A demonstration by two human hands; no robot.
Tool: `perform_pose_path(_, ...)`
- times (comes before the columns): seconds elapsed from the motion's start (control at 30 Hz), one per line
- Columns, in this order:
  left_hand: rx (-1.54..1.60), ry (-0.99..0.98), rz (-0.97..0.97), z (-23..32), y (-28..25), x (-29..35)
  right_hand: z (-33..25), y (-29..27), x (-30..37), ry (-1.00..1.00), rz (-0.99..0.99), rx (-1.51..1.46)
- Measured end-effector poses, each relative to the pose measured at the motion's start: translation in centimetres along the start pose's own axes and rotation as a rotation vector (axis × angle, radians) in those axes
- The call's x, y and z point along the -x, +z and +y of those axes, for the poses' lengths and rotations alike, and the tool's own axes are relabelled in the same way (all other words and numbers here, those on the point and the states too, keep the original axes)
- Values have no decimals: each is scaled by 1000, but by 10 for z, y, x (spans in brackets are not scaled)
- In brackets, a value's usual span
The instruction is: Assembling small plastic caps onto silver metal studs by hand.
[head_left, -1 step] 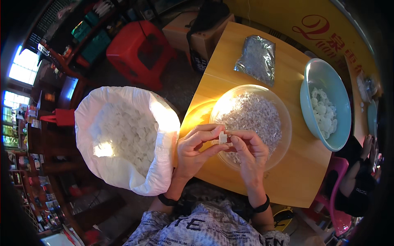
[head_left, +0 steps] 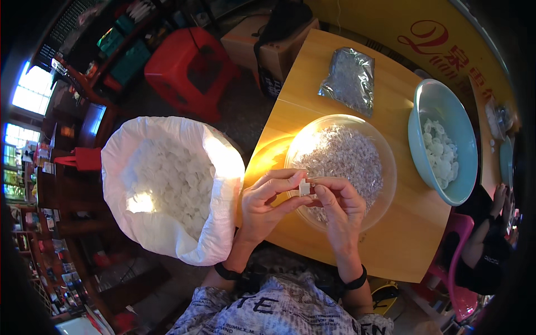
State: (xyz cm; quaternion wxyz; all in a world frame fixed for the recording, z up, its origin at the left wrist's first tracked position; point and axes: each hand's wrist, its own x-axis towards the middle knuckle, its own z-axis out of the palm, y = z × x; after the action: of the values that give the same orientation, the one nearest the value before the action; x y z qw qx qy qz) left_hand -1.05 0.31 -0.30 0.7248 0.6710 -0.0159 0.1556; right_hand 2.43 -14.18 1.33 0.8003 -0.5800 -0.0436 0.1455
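Note:
Over the near rim of a clear round bowl point(head_left: 389, 167), my two hands meet fingertip to fingertip. My left hand point(head_left: 264, 202) pinches a small white plastic piece point(head_left: 304, 188) between thumb and fingers. Against its right side my right hand point(head_left: 341, 207) is closed, thumb to forefinger, on something tiny that the fingers mostly hide. Many small transparent plastic bits point(head_left: 352, 156) fill the bowl. To the left of my left hand stands a large white sack point(head_left: 215, 237), its mouth rolled back, full of whitish translucent rounded pieces point(head_left: 173, 184).
A light blue basin point(head_left: 417, 131) with whitish rounded pieces stands on the wooden table point(head_left: 402, 234) at right. A clear plastic bag point(head_left: 350, 81) of small parts lies at the far side. Beyond are a red stool point(head_left: 187, 72) and a pink chair point(head_left: 460, 268) near another person's arm point(head_left: 474, 245).

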Motion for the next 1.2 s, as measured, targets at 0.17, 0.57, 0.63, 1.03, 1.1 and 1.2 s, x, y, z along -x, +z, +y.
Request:
perform_pose_path(0.17,-159,89,-21,3,8,0,-2,-5,6,-27,19,-8)
perform_pose_path(0.57,-425,154,77,79,6,5,-35,-66,5,-174,446,367)
perform_pose_path(0.63,-669,181,194,102,-29,21,-66,-123,-2,-467,681,785)
perform_pose_path(1.03,-896,-124,352,17,-160,20,-146,-365,-24,-193,611,1590)
perform_pose_path(1.1,-776,-3,283,0,-148,4,-138,-331,-18,-140,633,1629)
perform_pose_path(1.2,-755,-12,204,3,-148,-1,-111,-260,-27,-594,742,1629)
